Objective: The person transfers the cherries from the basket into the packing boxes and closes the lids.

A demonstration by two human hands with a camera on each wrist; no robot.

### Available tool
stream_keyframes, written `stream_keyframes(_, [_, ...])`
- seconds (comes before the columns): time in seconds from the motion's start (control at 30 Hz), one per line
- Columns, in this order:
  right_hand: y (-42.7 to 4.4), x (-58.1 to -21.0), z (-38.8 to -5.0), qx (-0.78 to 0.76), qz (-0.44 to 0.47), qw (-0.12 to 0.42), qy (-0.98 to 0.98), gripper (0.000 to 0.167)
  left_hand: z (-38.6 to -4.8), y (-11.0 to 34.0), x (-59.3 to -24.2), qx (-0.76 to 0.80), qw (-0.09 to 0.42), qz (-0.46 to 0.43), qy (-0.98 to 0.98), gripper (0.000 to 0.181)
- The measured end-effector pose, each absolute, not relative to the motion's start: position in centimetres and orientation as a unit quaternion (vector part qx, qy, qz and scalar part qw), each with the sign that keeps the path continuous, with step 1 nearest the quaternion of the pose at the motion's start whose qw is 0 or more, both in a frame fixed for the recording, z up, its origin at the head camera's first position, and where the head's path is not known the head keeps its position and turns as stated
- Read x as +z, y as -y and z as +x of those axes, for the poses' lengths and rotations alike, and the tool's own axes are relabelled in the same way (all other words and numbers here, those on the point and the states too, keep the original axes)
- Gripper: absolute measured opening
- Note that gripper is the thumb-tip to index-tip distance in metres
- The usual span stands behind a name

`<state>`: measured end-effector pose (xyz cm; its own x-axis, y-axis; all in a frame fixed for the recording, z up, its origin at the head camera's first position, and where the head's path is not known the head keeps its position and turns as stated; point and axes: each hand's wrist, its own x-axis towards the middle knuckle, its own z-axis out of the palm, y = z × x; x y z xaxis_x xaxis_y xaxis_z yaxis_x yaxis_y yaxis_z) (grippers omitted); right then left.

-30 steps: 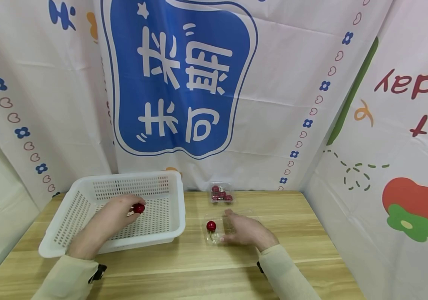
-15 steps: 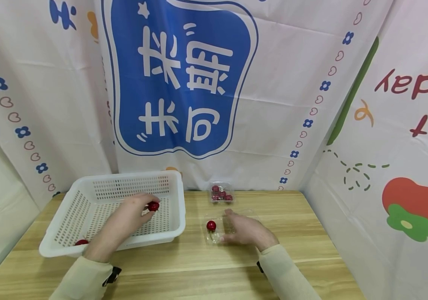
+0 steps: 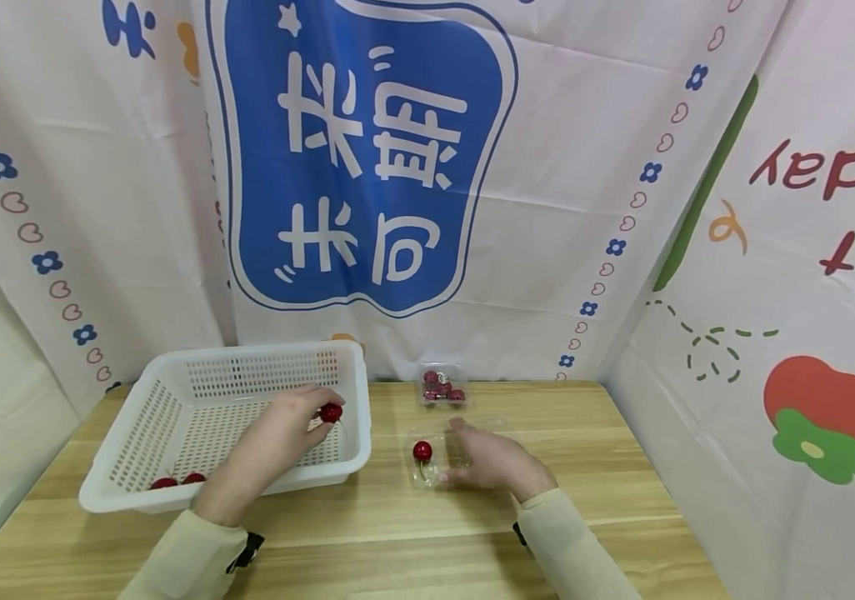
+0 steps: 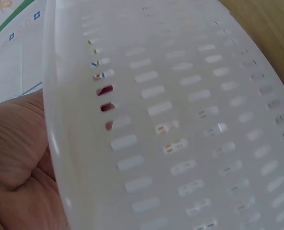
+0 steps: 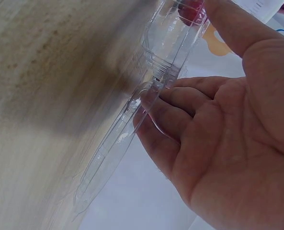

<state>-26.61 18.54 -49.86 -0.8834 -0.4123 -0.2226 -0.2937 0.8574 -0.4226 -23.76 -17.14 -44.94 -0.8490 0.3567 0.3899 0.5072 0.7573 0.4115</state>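
Note:
Over the right part of the white basket (image 3: pixel 360 454), my left hand (image 3: pixel 273 433) pinches a red cherry (image 3: pixel 331 413) with a stem. In the left wrist view the basket's slotted wall (image 4: pixel 180 143) hides most of that hand, and red shows through a few slots. On the table to the right lies an open clear plastic box (image 5: pixel 170 40) with one cherry (image 3: pixel 422 451) in it. My right hand (image 3: pixel 498 462) holds the box, thumb at the near side and fingers (image 5: pixel 165 115) by the hinge. Two cherries (image 3: pixel 164 483) lie in the basket's near left corner.
A closed clear box (image 3: pixel 442 385) with several cherries stands at the back of the wooden table (image 3: pixel 427 550), near the curtain. Printed cloth (image 3: pixel 547 208) hangs behind the table and along both sides.
My left hand has moved right across the basket with a cherry between its fingers. The cherries in the near left corner have come into sight. The right hand has stayed put.

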Motion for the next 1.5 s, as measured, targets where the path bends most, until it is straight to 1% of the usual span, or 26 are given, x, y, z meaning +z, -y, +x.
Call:
stream_keyframes(0.17, [-18.6,-49.9,-26.6,-0.193,-0.186,0.154,-0.951,0.109,-23.8,16.2,-44.6,-0.263,0.147,-0.242,0.922,0.030])
stream_keyframes(0.6, [-18.7,-50.0,-26.8,-0.186,-0.189,0.154,-0.952,0.110,-23.8,13.6,-44.1,-0.252,0.125,-0.250,0.927,0.028])
stream_keyframes(0.93, [-18.7,-50.1,-26.9,-0.184,-0.186,0.156,-0.952,0.109,-24.1,11.0,-44.7,-0.252,0.114,-0.265,0.924,0.028])
stream_keyframes(1.17, [-18.6,-50.2,-26.9,-0.185,-0.184,0.157,-0.953,0.109,-24.2,9.2,-45.2,-0.253,0.086,-0.255,0.929,0.028])
stream_keyframes(1.33, [-18.6,-50.2,-27.0,-0.189,-0.184,0.157,-0.952,0.109,-24.4,8.1,-45.4,-0.249,0.076,-0.259,0.930,0.029])
stream_keyframes(1.5, [-18.7,-50.2,-26.9,-0.191,-0.186,0.157,-0.951,0.110,-24.8,7.1,-45.7,-0.234,0.069,-0.262,0.934,0.026])
